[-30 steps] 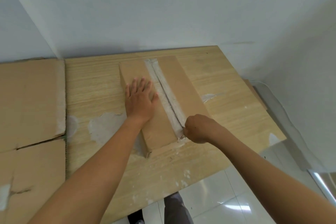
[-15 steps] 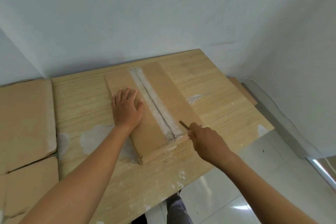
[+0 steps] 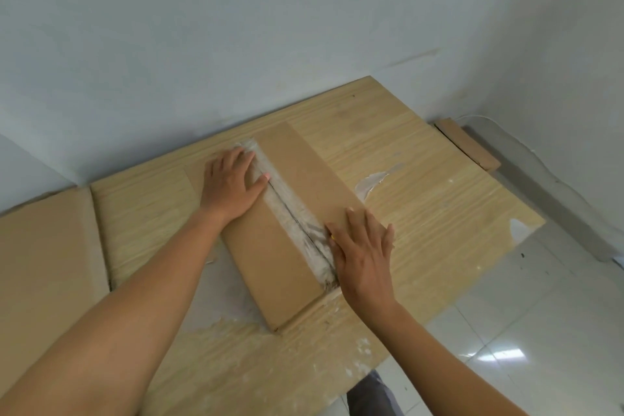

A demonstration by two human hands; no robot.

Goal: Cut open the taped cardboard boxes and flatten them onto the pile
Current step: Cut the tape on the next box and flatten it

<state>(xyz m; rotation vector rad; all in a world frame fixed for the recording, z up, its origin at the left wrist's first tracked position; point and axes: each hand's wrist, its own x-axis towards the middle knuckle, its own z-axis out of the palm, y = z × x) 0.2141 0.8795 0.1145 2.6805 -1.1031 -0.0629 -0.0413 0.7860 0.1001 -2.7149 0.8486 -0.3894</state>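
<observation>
Your cardboard box [image 3: 280, 267] lies flat on the wooden table [image 3: 439, 213] at your 12 o'clock. Its long side runs from about 11 o'clock down to 5 o'clock. A strip of whitish tape [image 3: 283, 226] covers the middle seam, and a dark slit shows along it down to the near end.

Your left hand [image 3: 233, 186] rests palm down on the box's left flap, toward its far end at 11 o'clock. The fingers are straight and pressed together. The thumb is spread out to the side, with its tip touching the tape.

Your right hand [image 3: 364, 246] lies palm down on the right flap near the box's 5 o'clock end. The fingers are straight and slightly spread, pointing away from you, and the thumb lies along the edge of the seam. A small yellow speck [image 3: 332, 237] shows at the thumb's edge; you cannot tell what it is.

The pile of flattened cardboard [image 3: 44, 246] lies at your 9 o'clock, against the table's left edge. A torn tape scrap [image 3: 371, 181] lies on the table at 2 o'clock from the box. A cardboard strip [image 3: 469, 149] lies off the table's right side by the wall. The tiled floor [image 3: 540, 314] shows at 4 o'clock.
</observation>
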